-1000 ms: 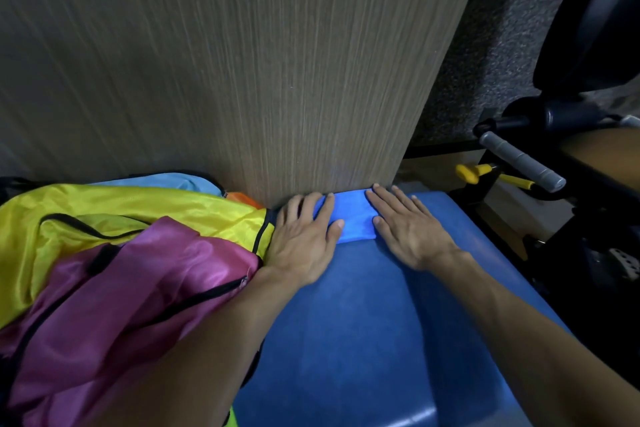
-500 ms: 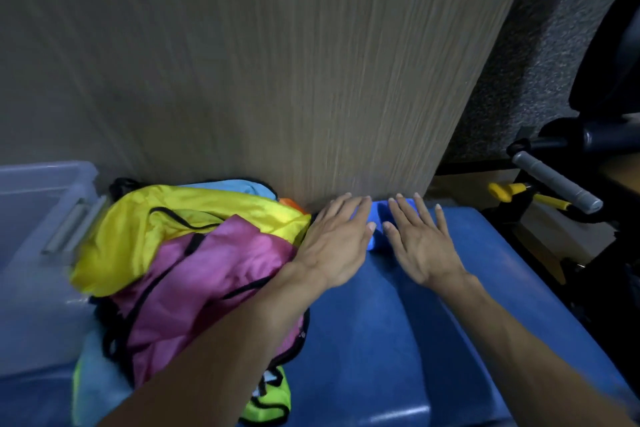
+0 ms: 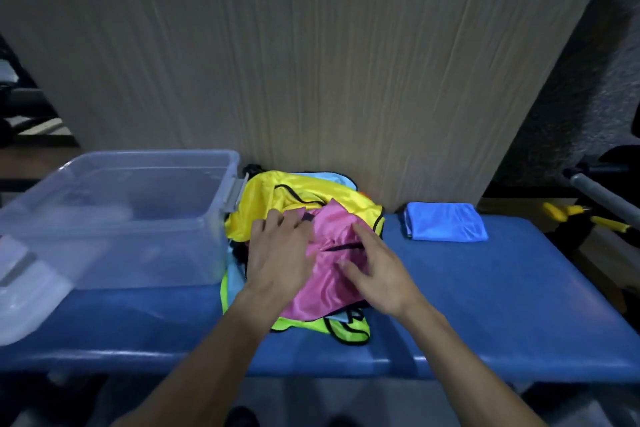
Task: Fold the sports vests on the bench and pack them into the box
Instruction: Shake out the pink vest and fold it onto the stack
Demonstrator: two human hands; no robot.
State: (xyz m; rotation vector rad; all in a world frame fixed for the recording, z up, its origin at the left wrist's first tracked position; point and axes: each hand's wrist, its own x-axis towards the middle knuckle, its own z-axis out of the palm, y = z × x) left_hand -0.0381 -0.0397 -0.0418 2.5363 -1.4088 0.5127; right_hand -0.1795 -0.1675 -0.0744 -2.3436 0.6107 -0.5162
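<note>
**Hands on the pile of vests, one folded vest set apart**

Hands are both on the heap of loose vests in the middle of the padded blue bench [image 3: 485, 305]. The left hand [image 3: 280, 253] lies flat on the left part of the shiny pink vest with black trim [image 3: 332, 274], its fingers straight and a little spread, the fingertips reaching toward the edge of the bright yellow vest with black piping [image 3: 277, 194] behind it. The right hand [image 3: 377, 270] rests on the right part of the same pink vest, fingers relaxed and only slightly bent; it does not pinch the cloth as far as I can see (the thumb side is hard to judge).

Under the pink vest a neon green vest with black edging [image 3: 349, 331] comes out toward the front edge of the bench, and a pale blue cloth shows at the back of the heap.

The folded blue vest, a small neat rectangle [image 3: 445, 221], lies on the bench to the right of the pile, near the wood-grain panel [image 3: 311, 62], well apart from both hands.

The clear plastic storage box with grey latch [image 3: 121, 218] stands on the left end of the bench, just beside the pile and touching the yellow vest. Its lid [image 3: 24, 288] lies at the far left, partly out of view.
</note>
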